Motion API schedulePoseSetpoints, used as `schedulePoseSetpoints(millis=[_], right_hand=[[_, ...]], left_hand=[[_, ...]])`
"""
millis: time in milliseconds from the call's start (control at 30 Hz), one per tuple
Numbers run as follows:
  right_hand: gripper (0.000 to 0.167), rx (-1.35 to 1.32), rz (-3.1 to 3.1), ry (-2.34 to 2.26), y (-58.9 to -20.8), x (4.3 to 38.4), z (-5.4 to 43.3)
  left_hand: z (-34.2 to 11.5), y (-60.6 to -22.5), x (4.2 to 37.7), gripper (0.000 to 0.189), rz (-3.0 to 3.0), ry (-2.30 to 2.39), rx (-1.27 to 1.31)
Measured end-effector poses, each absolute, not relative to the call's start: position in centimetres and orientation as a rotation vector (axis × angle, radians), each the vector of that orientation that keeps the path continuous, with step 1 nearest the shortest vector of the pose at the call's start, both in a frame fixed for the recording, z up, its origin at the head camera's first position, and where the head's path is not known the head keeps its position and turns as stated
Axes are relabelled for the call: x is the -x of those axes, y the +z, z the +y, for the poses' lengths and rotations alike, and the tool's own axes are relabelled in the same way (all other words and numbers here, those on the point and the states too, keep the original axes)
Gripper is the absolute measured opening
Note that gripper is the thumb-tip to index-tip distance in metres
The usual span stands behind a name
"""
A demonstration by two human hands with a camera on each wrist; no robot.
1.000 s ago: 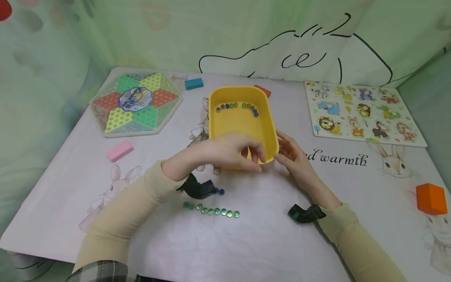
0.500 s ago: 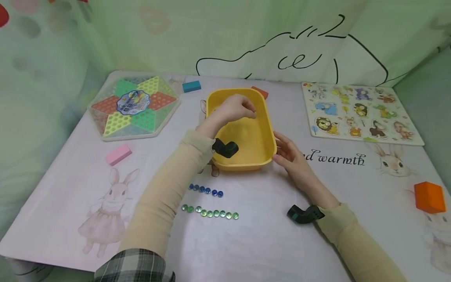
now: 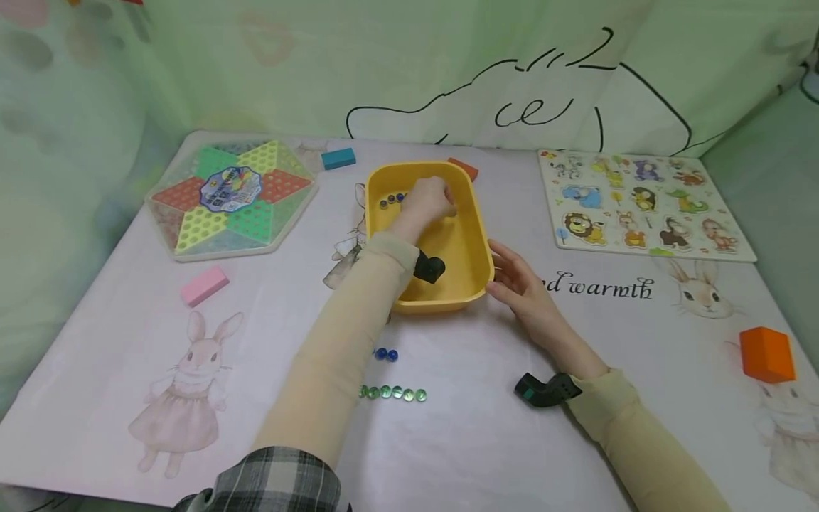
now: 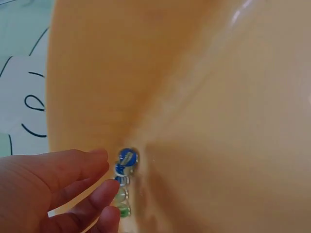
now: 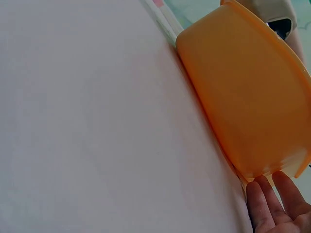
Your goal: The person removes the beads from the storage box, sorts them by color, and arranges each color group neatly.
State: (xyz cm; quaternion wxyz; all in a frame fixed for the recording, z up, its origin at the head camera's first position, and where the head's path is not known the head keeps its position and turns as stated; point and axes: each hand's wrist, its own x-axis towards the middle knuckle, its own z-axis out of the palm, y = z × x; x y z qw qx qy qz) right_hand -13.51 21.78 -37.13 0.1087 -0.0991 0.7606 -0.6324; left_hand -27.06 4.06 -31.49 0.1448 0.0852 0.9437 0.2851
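From the head view, the left hand [image 3: 427,201] reaches down inside the yellow plastic bin [image 3: 441,306], while the right hand [image 3: 526,295] rests against its near right corner; blue marbles [image 3: 382,353] and green marbles [image 3: 397,392] lie in rows on the tablecloth [image 3: 480,434] (a Chinese checkers board [image 3: 230,190] sits farther left). In the left wrist view, the left fingertips are apart, just beside blue and green marbles lined along the bin's inner wall. In the right wrist view, the right fingers, extended, touch the bin's outside.

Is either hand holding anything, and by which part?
Right hand only touches the outside of the yellow tub. Left hand, by the glass beads: cannot tell.
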Motion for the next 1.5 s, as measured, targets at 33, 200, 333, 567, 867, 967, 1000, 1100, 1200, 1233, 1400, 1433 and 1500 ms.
schedulePoseSetpoints(millis=[33, 200, 333, 567, 867, 967, 1000, 1100, 1200, 1233, 1400, 1433, 1500], right_hand=[[0.060, 0.286, 2.234, -1.858, -37.2, 13.5, 21.7], [0.060, 0.285, 2.231, -1.855, -37.2, 13.5, 21.3], [0.060, 0.281, 2.228, -1.857, -37.3, 13.5, 21.1], [0.060, 0.279, 2.216, -1.858, -37.3, 13.4, 21.0], [0.059, 0.291, 2.221, -1.863, -37.3, 13.4, 20.9], [0.059, 0.292, 2.219, -1.864, -37.2, 13.5, 20.8], [0.059, 0.288, 2.218, -1.863, -37.2, 13.5, 20.9], [0.059, 0.291, 2.223, -1.860, -37.1, 13.5, 20.9], [0.059, 0.301, 2.227, -1.864, -37.1, 13.5, 21.1], [0.059, 0.308, 2.227, -1.869, -37.0, 13.5, 21.2], [0.059, 0.326, 2.218, -1.898, -37.0, 13.5, 21.4], [0.059, 0.328, 2.218, -1.904, -37.1, 13.5, 21.5], [0.059, 0.331, 2.225, -1.904, -37.1, 13.5, 21.5]], left_hand=[[4.0, -31.6, 27.1, 0.013, 2.731, 0.791, -0.255], [3.9, -32.4, 27.5, 0.016, 2.780, 0.635, -0.305], [4.2, -33.1, 27.7, 0.017, 2.823, 0.492, -0.397], [4.7, -33.4, 27.7, 0.011, 2.873, 0.352, -0.422], [4.2, -31.0, 26.4, 0.004, 2.812, 0.391, -0.433], [3.6, -29.5, 25.8, 0.010, 2.773, 0.478, -0.466], [3.3, -28.9, 25.5, 0.013, 2.750, 0.515, -0.472], [2.5, -27.6, 24.4, 0.013, 2.677, 0.640, -0.524], [1.5, -26.4, 22.7, 0.011, 2.622, 0.763, -0.621], [1.1, -26.1, 22.1, 0.012, 2.608, 0.799, -0.663], [-0.9, -25.4, 17.9, 0.012, 2.556, 0.897, -0.830], [-1.3, -25.5, 17.1, 0.011, 2.547, 0.902, -0.853], [-2.0, -25.9, 15.5, 0.011, 2.535, 0.897, -0.893]])
